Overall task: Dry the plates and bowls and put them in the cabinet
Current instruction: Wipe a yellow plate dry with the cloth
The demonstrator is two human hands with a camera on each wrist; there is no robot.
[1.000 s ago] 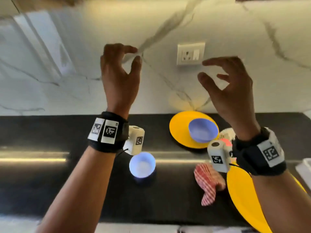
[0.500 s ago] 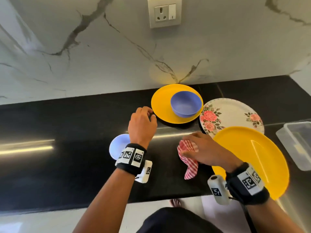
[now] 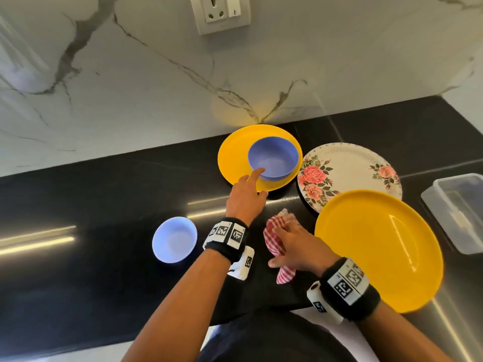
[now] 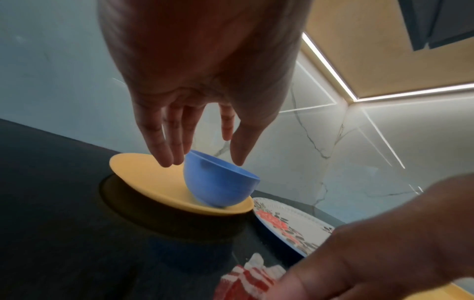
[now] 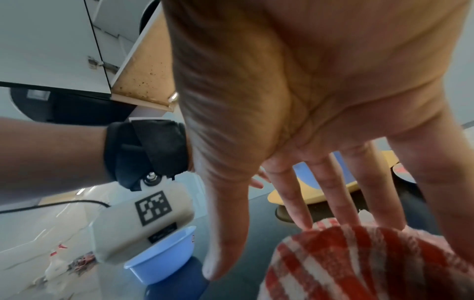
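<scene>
Pick-up step underway — blue bowl (image 3: 273, 158) on the rear yellow plate (image 3: 235, 163) is reached by the open left hand (image 3: 245, 198), the checked cloth (image 3: 277, 240) lies under the flat, open right hand (image 3: 296, 248) — closing round rim needed next.

wall socket (image 3: 221, 12), clear plastic container (image 3: 456, 209), black countertop (image 3: 104, 205)

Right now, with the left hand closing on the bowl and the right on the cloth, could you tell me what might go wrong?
1. The blue bowl sits tilted on the far yellow plate; the left hand could knock it over.
2. The near yellow plate overhangs the counter edge beside the right hand on the checked cloth; a nudge might drop it.
</scene>
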